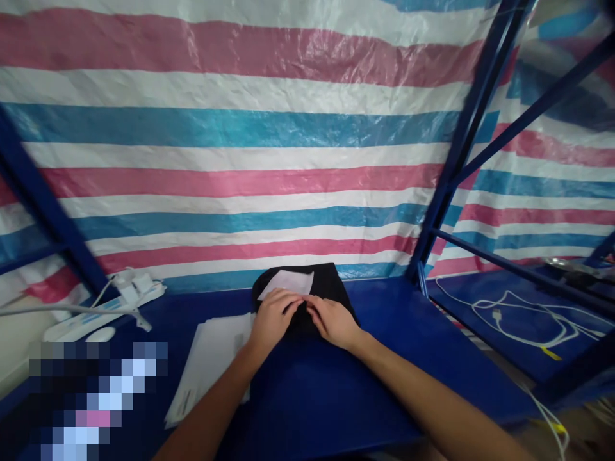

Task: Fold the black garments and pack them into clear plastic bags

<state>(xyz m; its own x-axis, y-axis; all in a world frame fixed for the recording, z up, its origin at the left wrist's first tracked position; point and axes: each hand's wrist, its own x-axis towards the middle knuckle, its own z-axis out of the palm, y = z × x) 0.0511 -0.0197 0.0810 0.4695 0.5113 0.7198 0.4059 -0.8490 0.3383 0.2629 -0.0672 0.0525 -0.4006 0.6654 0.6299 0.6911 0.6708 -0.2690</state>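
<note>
A black cloth-like item, perhaps a bag or folded garment, lies on the blue tabletop near the striped sheet. On top of it is a small white piece of paper. My left hand covers the paper's lower edge, thumb and fingers drawn together. Close beside it, my right hand is over the black item with its fingers pinched. The fingertips of both hands meet in the middle. Whatever they pinch is too small or hidden to make out.
White printed sheets are stacked left of my left forearm. Farther left are a white power strip with plugs and a white mouse-like object. Blue metal posts frame the table. White cables lie at right.
</note>
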